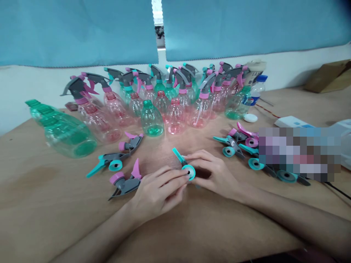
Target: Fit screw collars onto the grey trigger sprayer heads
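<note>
Both hands meet over the front of the table around one trigger spray head (179,156) with a turquoise trigger and collar. My right hand (216,173) grips its body from the right, fingers curled around it. From the left, my left hand (161,188) pinches at the collar, its fingertips over the round opening; whether a small part is between them I cannot make out. Just left of my left hand lies a pink-and-grey spray head (124,185), with a turquoise-and-grey one (109,162) and another pink-and-grey one (131,143) behind it.
Several pink and green bottles (177,118) stand at the back, many topped with spray heads. Green bottles (68,133) are at the left. More loose spray heads (233,146) lie at the right beside a blurred patch, a white power strip (294,122) and a cardboard box (329,77).
</note>
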### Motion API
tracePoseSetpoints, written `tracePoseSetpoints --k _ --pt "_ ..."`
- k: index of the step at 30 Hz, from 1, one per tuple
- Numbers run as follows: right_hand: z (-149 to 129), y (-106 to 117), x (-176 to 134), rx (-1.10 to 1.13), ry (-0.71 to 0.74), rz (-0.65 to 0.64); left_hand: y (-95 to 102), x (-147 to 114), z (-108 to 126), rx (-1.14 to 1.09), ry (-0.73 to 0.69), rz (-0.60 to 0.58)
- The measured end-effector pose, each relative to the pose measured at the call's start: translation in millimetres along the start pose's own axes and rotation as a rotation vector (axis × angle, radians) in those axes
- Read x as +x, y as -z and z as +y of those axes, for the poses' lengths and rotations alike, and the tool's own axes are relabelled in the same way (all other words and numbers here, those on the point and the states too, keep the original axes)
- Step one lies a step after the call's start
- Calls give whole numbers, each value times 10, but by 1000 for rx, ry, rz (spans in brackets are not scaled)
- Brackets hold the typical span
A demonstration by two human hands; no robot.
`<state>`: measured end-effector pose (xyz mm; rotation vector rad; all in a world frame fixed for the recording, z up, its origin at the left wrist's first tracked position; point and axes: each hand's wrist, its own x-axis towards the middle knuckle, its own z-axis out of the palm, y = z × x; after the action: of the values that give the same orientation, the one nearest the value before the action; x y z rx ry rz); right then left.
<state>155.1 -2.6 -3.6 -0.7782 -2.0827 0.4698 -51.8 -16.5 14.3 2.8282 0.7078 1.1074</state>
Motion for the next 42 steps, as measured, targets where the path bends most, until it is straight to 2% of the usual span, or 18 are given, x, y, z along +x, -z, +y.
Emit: tracePoseSetpoints --k 14,21,31,36,42 --pt "11 -2 -4 -1 -2 4 13 38 76 118 36 -26" --pt "29 -24 -15 -38 58 -2 18 79 135 145 73 -141" --pt "-1 -10 -2 6 2 -4 1 -6 74 24 84 -3" --pt "-6 -4 1 20 6 -5 21 27 72 53 48 13" --pt "-7 -9 -5 11 33 1 47 63 82 120 74 0"
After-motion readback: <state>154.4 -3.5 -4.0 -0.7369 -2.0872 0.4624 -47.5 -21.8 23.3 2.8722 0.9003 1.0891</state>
